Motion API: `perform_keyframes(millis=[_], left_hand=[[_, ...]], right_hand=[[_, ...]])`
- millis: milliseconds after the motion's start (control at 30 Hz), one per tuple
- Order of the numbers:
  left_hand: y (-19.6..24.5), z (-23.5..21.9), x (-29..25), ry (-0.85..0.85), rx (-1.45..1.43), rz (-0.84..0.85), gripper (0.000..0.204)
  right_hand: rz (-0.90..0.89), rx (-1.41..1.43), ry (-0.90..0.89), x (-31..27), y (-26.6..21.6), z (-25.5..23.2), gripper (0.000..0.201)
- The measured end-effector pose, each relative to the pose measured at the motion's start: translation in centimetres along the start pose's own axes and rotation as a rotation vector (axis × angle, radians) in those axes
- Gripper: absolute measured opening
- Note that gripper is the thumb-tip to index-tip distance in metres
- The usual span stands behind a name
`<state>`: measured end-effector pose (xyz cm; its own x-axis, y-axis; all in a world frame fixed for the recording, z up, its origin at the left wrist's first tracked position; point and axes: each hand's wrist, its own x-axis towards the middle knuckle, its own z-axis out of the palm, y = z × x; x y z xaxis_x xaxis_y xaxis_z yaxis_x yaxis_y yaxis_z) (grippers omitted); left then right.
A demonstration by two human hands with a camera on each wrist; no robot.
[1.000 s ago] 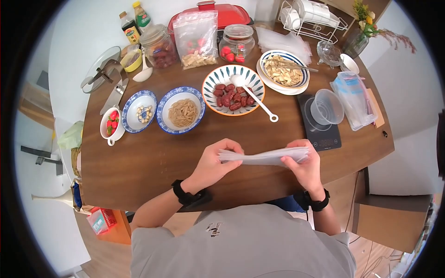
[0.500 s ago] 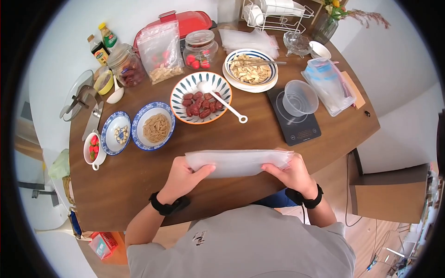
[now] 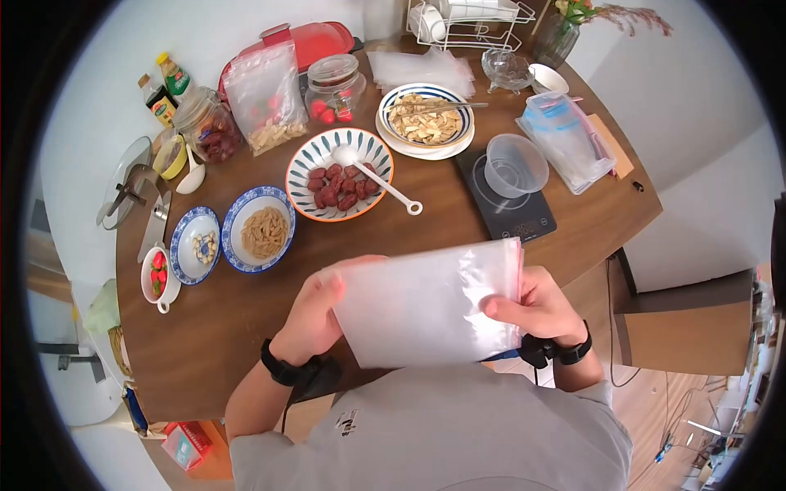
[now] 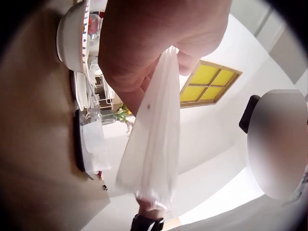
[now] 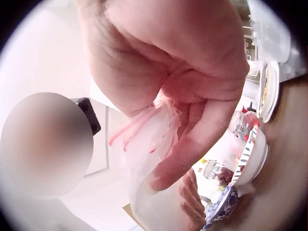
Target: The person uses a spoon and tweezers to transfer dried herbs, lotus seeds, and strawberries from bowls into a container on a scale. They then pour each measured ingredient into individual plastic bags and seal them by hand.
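Observation:
A stack of translucent plastic zip bags (image 3: pixel 401 307) is held up between both hands over the table's near edge, its broad face toward the head camera. My left hand (image 3: pixel 315 313) grips the left end, thumb on the near face and fingers behind. At the right end, where a reddish strip runs along the edge, my right hand (image 3: pixel 542 307) pinches the stack with the thumb in front. Several thin layers of the bags (image 4: pixel 156 130) fan out below the hand in the left wrist view. Red zip lines show on the bags (image 5: pixel 144 127) in the right wrist view.
Beyond the hands stand a bowl of red dates (image 3: pixel 307 200) with a white spoon, two blue-patterned bowls, and a black scale (image 3: pixel 516 217) carrying a clear plastic tub (image 3: pixel 516 168). Another bag pack (image 3: pixel 565 147) lies at right. Jars and a filled zip bag (image 3: pixel 266 94) line the back.
The bag stack has turned from nearly edge-on to broad face up, and its right end is raised. Both hands keep hold of it. The head view has shifted, moving the table items left.

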<state>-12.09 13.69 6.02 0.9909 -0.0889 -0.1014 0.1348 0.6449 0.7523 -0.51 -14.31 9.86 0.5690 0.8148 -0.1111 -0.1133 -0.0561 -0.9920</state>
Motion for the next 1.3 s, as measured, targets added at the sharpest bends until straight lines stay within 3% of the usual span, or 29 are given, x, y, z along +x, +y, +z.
perform_keyframes(millis=[167,233,300,433,600,667,767,800,833,900,967,1100,1133,1200,1300], left_hand=[[-0.7,-1.0,0.5,0.013,-0.073,-0.053,0.038],[-1.1,-1.3,0.6,0.031,0.039,-0.075,0.04],[-0.8,-0.7,0.7,0.08,0.021,-0.087,0.04],[-1.2,1.1,1.1,0.215,-0.17,-0.166,0.04],[-2.9,0.0,0.3,0.132,-0.081,-0.217,0.039],[-3.6,-0.1,0.2,0.058,-0.034,-0.263,0.038],[-4.6,0.6,0.5,0.058,-0.046,-0.319,0.035],[-4.8,0.5,0.4,0.044,-0.068,-0.301,0.034],[-5.0,0.5,0.5,0.032,-0.091,-0.281,0.034],[-4.4,1.0,0.4,0.062,-0.156,-0.314,0.029],[-3.6,0.1,0.2,-0.453,-0.18,-0.349,0.029],[-3.4,0.8,0.2,-0.39,0.074,-0.374,0.027],[-3.6,0.8,0.2,-0.396,0.076,-0.372,0.027],[-4.1,0.9,0.2,-0.371,0.068,-0.351,0.026],[-4.4,0.9,0.2,-0.345,0.088,-0.377,0.037]], right_hand=[[-0.054,0.043,-0.131,-0.5,0.2,-0.6,0.013],[-0.057,0.064,-0.107,-0.4,0.2,-0.4,0.018],[0.092,0.077,0.114,-0.3,0.2,0.4,0.02],[-0.076,0.069,-0.028,-0.7,0.6,0.0,0.025],[-0.042,0.134,0.135,-0.8,0.1,0.7,0.021],[-0.102,0.249,-0.09,-1.3,0.6,0.0,0.022],[-0.099,0.254,-0.104,-1.5,0.4,-0.4,0.021],[-0.021,0.309,-0.043,-1.7,-0.1,-0.7,0.019],[-0.031,0.297,-0.02,-1.8,-0.8,-1.2,0.019],[-0.13,0.293,0.192,-1.8,-2.3,-2.6,0.019],[-0.226,0.175,0.332,-1.3,-3.8,-6.0,0.023],[-0.446,0.07,0.614,1.1,-9.9,-13.3,0.033],[-0.463,0.099,0.605,1.4,-10.7,-16.7,0.034],[-0.487,0.121,0.597,2.1,-10.6,-22.8,0.035],[-0.334,0.268,0.93,3.5,-6.9,-28.8,0.033]])
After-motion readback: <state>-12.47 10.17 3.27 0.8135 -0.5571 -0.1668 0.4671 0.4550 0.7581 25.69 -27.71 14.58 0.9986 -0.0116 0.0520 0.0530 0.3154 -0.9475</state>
